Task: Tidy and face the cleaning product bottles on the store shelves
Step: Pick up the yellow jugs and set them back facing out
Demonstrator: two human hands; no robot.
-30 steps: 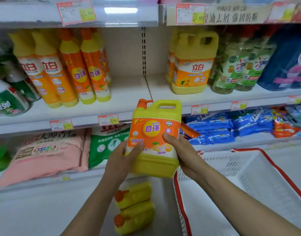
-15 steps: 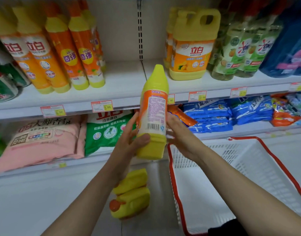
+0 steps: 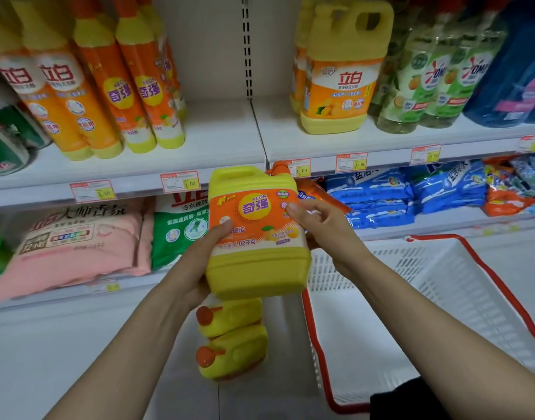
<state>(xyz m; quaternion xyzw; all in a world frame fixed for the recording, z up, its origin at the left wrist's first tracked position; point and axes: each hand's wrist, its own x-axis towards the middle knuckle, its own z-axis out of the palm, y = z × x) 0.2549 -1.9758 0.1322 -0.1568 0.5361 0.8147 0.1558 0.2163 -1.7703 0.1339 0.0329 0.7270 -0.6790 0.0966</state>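
I hold a yellow detergent jug (image 3: 254, 237) with an orange label and orange cap upright in front of the shelves, its label facing me and its cap to the right. My left hand (image 3: 199, 262) grips its lower left side, thumb on the label. My right hand (image 3: 317, 228) grips the right edge, fingers curled on the label. Two more yellow jugs (image 3: 229, 338) lie on their sides on the white ledge below. On the upper shelf (image 3: 217, 153) a gap opens between tall orange bottles (image 3: 139, 95) and a large yellow jug (image 3: 338, 80).
A white basket with red rim (image 3: 441, 298) stands at the lower right. Pink (image 3: 78, 247) and green (image 3: 181, 231) detergent bags and blue packs (image 3: 378, 201) fill the lower shelf. Green bottles (image 3: 426, 77) and a blue pack stand at the upper right.
The jug has turned in my hands from side-on to label-forward, its cap now on the right. The view has shifted lower.
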